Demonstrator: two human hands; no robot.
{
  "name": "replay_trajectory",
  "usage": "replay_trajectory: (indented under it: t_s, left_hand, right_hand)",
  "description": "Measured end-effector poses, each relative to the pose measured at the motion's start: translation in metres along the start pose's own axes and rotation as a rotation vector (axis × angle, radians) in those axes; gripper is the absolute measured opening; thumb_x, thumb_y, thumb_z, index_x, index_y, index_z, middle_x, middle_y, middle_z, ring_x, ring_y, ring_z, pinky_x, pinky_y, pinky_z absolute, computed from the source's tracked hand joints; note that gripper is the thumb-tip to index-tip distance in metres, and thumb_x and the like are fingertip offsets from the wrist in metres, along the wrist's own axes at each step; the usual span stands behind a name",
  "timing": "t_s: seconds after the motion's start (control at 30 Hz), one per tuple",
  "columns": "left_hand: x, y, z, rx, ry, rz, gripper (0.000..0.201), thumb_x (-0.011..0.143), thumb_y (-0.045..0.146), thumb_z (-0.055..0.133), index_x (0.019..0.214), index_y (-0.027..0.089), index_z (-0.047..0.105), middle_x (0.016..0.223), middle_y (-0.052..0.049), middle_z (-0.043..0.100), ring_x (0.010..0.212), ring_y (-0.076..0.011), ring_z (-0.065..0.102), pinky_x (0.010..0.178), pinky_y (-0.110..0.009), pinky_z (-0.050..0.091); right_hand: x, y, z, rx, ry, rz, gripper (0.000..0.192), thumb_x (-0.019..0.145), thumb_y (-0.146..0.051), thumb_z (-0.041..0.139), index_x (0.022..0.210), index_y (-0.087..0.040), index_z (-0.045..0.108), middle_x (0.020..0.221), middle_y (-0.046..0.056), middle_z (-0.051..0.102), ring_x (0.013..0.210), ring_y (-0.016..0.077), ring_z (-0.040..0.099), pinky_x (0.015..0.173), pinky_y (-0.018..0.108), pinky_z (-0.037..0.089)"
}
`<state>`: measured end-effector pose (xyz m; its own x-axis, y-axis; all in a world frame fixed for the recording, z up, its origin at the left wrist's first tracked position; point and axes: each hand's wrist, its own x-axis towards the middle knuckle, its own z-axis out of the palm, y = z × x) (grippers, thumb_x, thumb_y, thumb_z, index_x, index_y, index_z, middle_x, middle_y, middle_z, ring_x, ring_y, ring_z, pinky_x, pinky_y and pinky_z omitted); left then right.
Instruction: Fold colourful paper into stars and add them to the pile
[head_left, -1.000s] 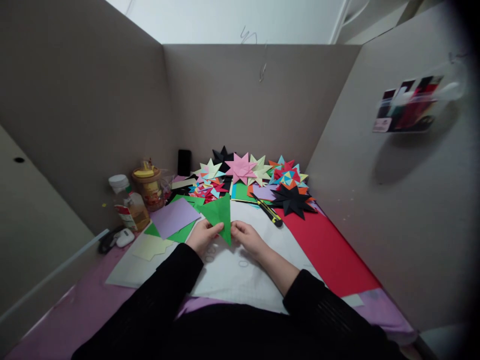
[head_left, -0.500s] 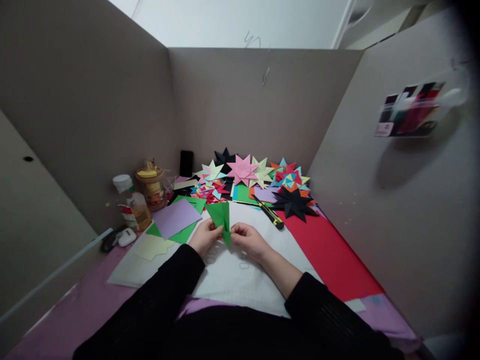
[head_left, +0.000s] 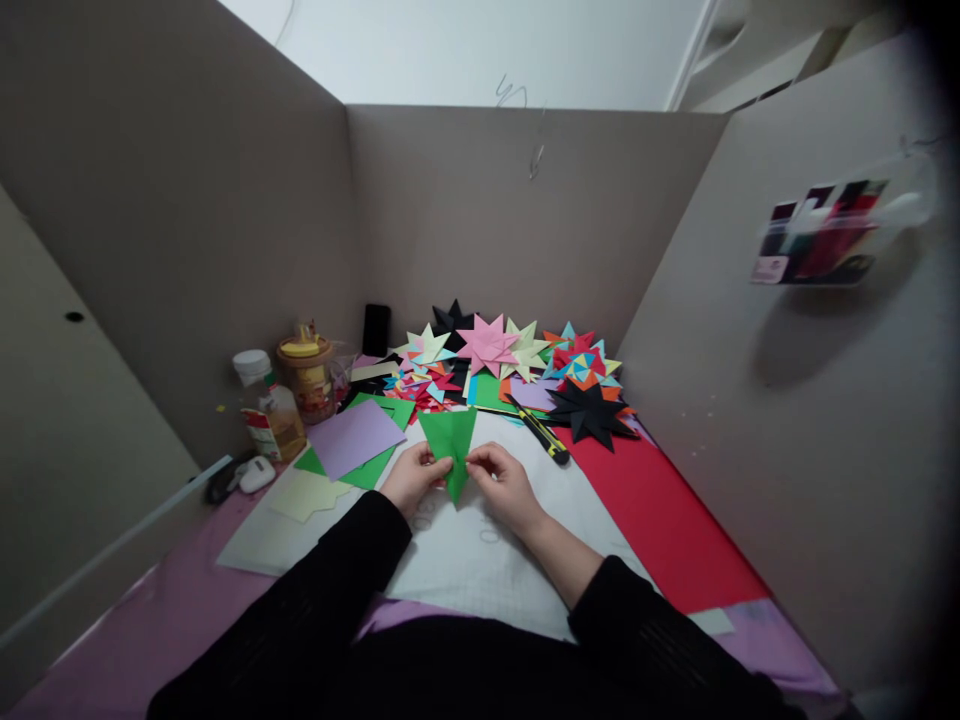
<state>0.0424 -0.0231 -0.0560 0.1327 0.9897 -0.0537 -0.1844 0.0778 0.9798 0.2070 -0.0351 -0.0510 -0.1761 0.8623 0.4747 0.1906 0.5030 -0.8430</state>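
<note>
A folded piece of green paper (head_left: 450, 432), wide at the top and pointed at the bottom, is held up over a white sheet (head_left: 517, 570). My left hand (head_left: 411, 478) pinches its left edge, thumb lying on the front face. On the other side, my right hand (head_left: 506, 483) is closed with thumb and index finger on the paper's right edge near the middle. The remaining fingers of both hands are curled, and the back of the paper is hidden.
Folded paper stars, among them a pink star (head_left: 489, 345) and a black star (head_left: 592, 412), are heaped at the back. A yellow-and-black utility knife (head_left: 541, 432) lies right of centre. Red paper (head_left: 667, 510) covers the right side. Purple paper (head_left: 355, 440) and a bottle (head_left: 274, 410) are at left.
The green paper has opened out wider at the top and now shows more of its front face. Both hands keep their grip. The view has shifted slightly.
</note>
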Motion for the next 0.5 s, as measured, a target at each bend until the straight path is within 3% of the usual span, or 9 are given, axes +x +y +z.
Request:
replay_trajectory:
  t_s: [0.23, 0.37, 0.5]
  left_hand:
    - [0.004, -0.003, -0.002, 0.019, 0.094, 0.081, 0.038, 0.056, 0.038, 0.080, 0.071, 0.014, 0.054, 0.058, 0.003, 0.058, 0.050, -0.0088, 0.053, 0.051, -0.021, 0.043]
    - [0.004, -0.004, -0.001, 0.028, 0.056, 0.109, 0.036, 0.056, 0.036, 0.080, 0.071, 0.013, 0.055, 0.058, 0.002, 0.058, 0.051, -0.0089, 0.054, 0.051, -0.020, 0.041]
    - [0.001, -0.001, 0.003, 0.014, -0.043, 0.093, 0.040, 0.056, 0.035, 0.081, 0.081, 0.012, 0.060, 0.069, -0.003, 0.066, 0.061, -0.0135, 0.060, 0.057, -0.023, 0.045]
  right_hand:
    - [0.000, 0.011, 0.000, -0.126, -0.050, 0.011, 0.016, 0.076, -0.015, 0.054, 0.079, -0.020, 0.069, 0.074, 0.002, 0.055, 0.068, 0.0148, 0.052, 0.063, 0.028, 0.042]
    - [-0.001, 0.020, 0.003, -0.114, -0.083, -0.036, 0.023, 0.074, -0.010, 0.052, 0.081, -0.021, 0.071, 0.085, 0.004, 0.051, 0.082, 0.0164, 0.054, 0.072, 0.029, 0.044]
    - [0.000, 0.021, 0.005, -0.109, -0.103, 0.015, 0.022, 0.075, -0.011, 0.052, 0.079, -0.023, 0.071, 0.088, 0.003, 0.048, 0.084, 0.0164, 0.053, 0.075, 0.029, 0.044]
